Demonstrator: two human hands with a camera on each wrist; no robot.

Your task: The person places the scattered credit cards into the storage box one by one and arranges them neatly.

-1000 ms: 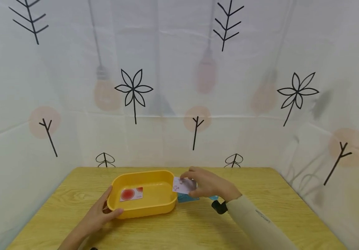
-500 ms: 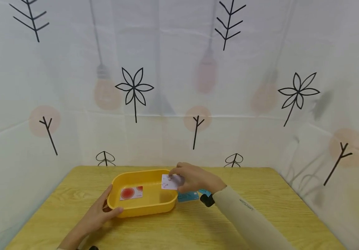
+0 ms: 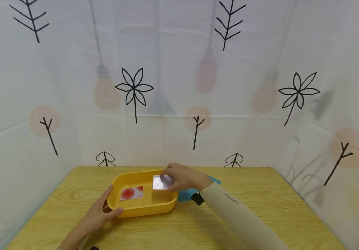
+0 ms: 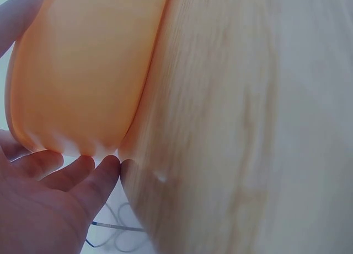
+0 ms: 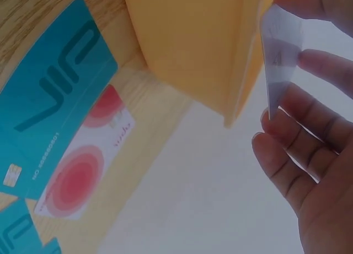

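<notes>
A yellow plastic basin stands on the wooden table. My left hand grips its left end, thumb at the near rim and fingers against the outer wall, as the left wrist view also shows on the basin wall. Over the basin's right part, my right hand pinches a pale card with a faint print, held by its edges between thumb and fingers. Inside the basin lies a white card with red circles.
Just right of the basin lie several blue VIP cards, partly hidden by my right arm in the head view. A second red-circle card lies partly under one of them. A white patterned curtain hangs behind the table.
My right hand has carried the pale card leftward, from above the blue cards to over the basin's inside. My left hand and the basin have stayed in place.
</notes>
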